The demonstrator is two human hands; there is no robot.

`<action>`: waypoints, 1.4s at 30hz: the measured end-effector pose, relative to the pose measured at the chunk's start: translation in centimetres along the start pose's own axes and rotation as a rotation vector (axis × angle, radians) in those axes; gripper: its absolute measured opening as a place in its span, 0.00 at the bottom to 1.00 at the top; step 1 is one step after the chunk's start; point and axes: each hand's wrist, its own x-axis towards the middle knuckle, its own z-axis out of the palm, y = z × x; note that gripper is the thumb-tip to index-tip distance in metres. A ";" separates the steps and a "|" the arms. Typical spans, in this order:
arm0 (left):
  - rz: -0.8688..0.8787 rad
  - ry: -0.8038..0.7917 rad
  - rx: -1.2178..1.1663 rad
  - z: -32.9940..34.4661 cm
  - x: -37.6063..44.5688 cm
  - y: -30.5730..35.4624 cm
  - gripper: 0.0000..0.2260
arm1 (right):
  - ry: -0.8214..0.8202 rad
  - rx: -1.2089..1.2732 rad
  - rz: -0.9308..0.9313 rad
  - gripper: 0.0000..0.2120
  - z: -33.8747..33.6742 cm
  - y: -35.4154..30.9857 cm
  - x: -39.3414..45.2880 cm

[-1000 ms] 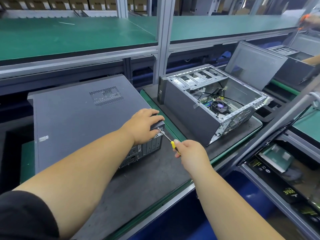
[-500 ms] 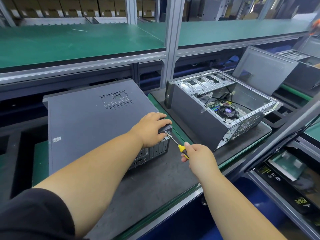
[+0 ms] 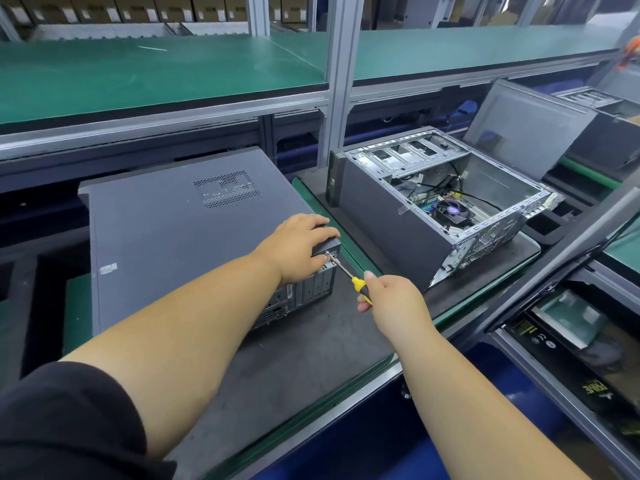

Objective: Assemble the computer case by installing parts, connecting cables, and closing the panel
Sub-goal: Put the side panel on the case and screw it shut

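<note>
A: Where is the closed computer case [image 3: 180, 237] in relation to the hands?

B: It lies on its side on the dark surface [image 3: 294, 368], its broad grey panel facing up. The left hand [image 3: 298, 249] rests over the near right corner of that panel, fingers [image 3: 323, 233] curled down over the edge and gripping the corner. Just beneath those fingers sits the rear face of the case, with its slot covers and ports.

A: And the right hand?

B: The right hand [image 3: 391, 303] is just to the right of the left one and a little nearer the viewer. Its fingers are clenched round the yellow and black handle of a screwdriver [image 3: 346, 271]. The metal shaft slants up and left from that hand, and its tip meets the top corner of the rear face, right below the left fingers.

A: What else is near?

B: Beyond the right hand, further right, an open computer case [image 3: 433, 202] also lies on its side, showing a fan, cables and drive bays. A loose grey side panel [image 3: 526, 129] leans behind it. A green shelf [image 3: 156, 71] runs above both.

A: Anything hard to make out?

B: The screw at the tip is too small to see. The right hand covers most of the handle. The left palm hides the panel corner. At the far right, boxes [image 3: 568, 337] under a slanted rail are partly cut off
</note>
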 end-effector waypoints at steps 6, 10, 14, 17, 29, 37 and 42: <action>-0.001 -0.007 0.011 0.0 0.0 0.1 0.21 | -0.021 0.098 -0.006 0.19 -0.3 0.3 -0.6; -0.003 -0.002 0.008 0.0 0.0 0.1 0.21 | 0.158 -0.081 -0.124 0.17 -0.2 0.6 -1.1; -0.010 0.005 0.000 0.2 0.0 0.1 0.21 | 0.153 -0.244 -0.126 0.20 1.0 0.8 -0.6; -0.007 -0.001 0.003 0.1 0.1 0.1 0.21 | -0.031 0.178 0.175 0.26 1.8 0.2 0.3; 0.013 0.009 -0.001 0.3 0.2 -0.2 0.21 | 0.027 -0.049 -0.051 0.19 0.4 1.2 -0.1; 0.014 0.007 0.010 0.2 0.2 -0.2 0.21 | -0.076 0.205 0.045 0.22 0.7 0.8 -0.1; 0.014 0.016 0.006 0.3 0.2 -0.2 0.21 | 0.112 0.007 -0.114 0.16 0.3 1.7 -0.6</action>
